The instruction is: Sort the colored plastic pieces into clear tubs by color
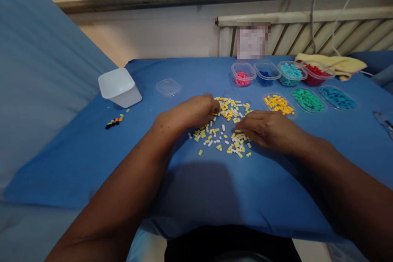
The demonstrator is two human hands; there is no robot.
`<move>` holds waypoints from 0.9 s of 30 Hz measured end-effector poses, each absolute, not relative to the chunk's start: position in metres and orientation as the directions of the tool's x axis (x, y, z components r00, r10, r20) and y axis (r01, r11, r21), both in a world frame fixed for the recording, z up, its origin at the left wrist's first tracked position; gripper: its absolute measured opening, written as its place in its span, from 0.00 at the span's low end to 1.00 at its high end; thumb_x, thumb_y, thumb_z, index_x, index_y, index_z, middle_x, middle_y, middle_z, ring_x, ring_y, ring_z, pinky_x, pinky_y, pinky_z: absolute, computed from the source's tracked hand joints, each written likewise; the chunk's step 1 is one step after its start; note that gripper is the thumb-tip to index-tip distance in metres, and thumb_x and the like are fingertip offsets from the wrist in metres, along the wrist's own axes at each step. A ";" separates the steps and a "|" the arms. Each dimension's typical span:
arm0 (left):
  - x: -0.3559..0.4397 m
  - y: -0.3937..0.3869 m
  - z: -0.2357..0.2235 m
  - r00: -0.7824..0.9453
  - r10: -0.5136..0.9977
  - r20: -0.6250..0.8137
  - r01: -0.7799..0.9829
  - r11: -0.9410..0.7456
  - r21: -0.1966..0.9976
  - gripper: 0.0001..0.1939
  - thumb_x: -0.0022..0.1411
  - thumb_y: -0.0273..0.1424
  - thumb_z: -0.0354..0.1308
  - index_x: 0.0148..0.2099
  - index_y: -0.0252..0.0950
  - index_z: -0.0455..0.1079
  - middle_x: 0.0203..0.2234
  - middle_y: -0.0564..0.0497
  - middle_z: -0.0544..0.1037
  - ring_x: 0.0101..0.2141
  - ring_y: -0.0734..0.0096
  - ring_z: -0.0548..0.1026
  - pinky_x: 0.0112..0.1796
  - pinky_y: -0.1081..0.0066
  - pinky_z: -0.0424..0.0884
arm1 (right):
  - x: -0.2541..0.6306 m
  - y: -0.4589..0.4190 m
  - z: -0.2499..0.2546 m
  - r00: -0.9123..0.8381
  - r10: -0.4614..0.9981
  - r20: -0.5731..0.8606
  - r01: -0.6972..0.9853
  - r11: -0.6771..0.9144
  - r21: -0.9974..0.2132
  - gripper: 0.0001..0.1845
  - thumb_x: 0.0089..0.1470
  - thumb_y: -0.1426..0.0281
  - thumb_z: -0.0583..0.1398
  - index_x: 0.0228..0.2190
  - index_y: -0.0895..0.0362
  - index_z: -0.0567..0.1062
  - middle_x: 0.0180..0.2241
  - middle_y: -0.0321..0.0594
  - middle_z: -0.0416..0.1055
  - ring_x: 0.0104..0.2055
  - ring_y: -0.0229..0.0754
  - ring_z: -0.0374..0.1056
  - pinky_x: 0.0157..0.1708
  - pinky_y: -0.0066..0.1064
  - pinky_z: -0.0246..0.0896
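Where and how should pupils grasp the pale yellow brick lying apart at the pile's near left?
Pinch the pale yellow brick by its long sides, probably best from above, near side: it is oblong, lies on the blue cloth apart from the other bricks, and the left hand is beyond it.

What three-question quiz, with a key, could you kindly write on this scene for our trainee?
1. True or false: the white tub is to the left of the loose pieces between the hands.
2. Short answer: of the two rows of sorted pieces on the right, which front-row pieces lie nearest the right hand?
3. Fill the gap: the back row, from left to right, holds pink pieces, ____ pieces, turquoise pieces and red pieces.

Key:
1. True.
2. The yellow-orange pieces.
3. Dark blue.
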State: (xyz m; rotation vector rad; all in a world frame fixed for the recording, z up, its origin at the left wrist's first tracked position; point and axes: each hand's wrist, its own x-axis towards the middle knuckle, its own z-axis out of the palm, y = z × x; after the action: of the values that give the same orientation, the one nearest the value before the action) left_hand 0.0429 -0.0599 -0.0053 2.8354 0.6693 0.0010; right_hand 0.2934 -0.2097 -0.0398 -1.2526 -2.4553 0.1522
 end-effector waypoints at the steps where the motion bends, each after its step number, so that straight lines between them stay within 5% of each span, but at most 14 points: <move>1: 0.042 -0.061 -0.006 0.897 0.439 -0.049 0.438 -0.870 0.225 0.13 0.67 0.22 0.57 0.45 0.38 0.81 0.43 0.45 0.81 0.40 0.61 0.78 0.43 0.65 0.72 | 0.293 -0.210 -0.040 -0.528 0.801 0.281 0.760 0.594 -0.265 0.14 0.72 0.72 0.59 0.45 0.52 0.86 0.40 0.44 0.85 0.43 0.48 0.79 0.43 0.37 0.71; 9: 0.040 -0.062 -0.015 0.877 0.479 -0.043 0.477 -0.855 0.203 0.16 0.67 0.23 0.57 0.49 0.40 0.83 0.45 0.46 0.83 0.44 0.59 0.81 0.44 0.65 0.73 | 0.291 -0.209 -0.038 -0.478 0.828 0.293 0.749 0.558 -0.358 0.13 0.71 0.69 0.61 0.45 0.50 0.87 0.38 0.44 0.84 0.41 0.49 0.79 0.41 0.37 0.71; 21: 0.047 -0.063 -0.011 0.852 0.519 -0.073 0.524 -0.840 0.145 0.13 0.64 0.22 0.58 0.45 0.37 0.83 0.43 0.44 0.85 0.42 0.58 0.80 0.42 0.64 0.70 | 0.293 -0.210 -0.039 -0.515 0.791 0.331 0.725 0.608 -0.325 0.12 0.72 0.71 0.60 0.46 0.52 0.85 0.38 0.43 0.84 0.41 0.47 0.79 0.42 0.35 0.70; 27: 0.039 -0.055 -0.004 0.817 0.572 -0.070 0.559 -0.758 0.337 0.15 0.59 0.23 0.61 0.47 0.36 0.83 0.39 0.49 0.85 0.35 0.67 0.78 0.36 0.68 0.67 | 0.292 -0.211 -0.035 -0.515 0.768 0.380 0.712 0.630 -0.309 0.11 0.72 0.73 0.60 0.45 0.53 0.84 0.40 0.44 0.84 0.42 0.46 0.79 0.43 0.35 0.71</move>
State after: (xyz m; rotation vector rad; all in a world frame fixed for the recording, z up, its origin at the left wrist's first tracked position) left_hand 0.0388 -0.0550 -0.0039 2.6577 0.8551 0.0525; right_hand 0.2917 -0.2109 -0.0354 -1.1623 -2.3694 0.1549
